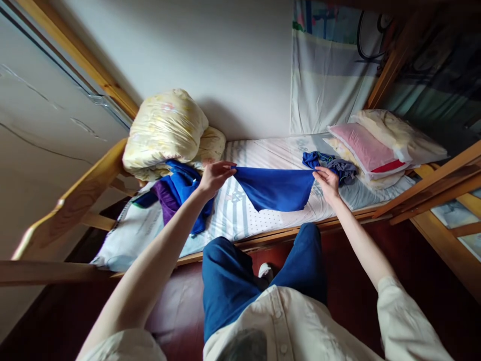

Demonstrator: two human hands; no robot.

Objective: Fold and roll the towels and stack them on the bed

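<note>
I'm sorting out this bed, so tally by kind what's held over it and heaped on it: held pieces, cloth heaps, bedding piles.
Held pieces: 1 (blue cloth, between left hand and right hand)
Cloth heaps: 2 (blue-and-purple heap, blue-and-grey heap)
Bedding piles: 2 (yellow quilt, pink-and-cream stack)
Total: 5

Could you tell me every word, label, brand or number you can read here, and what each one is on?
No text can be read for certain.
Bed sheet: dark, letter-like marks, too blurred to read.
Blue garment on the bed's left side: a tiny pale mark, too small to tell.
Held blue cloth: no lettering visible.
Hanging cloth: a bicycle picture, no readable words.
</note>
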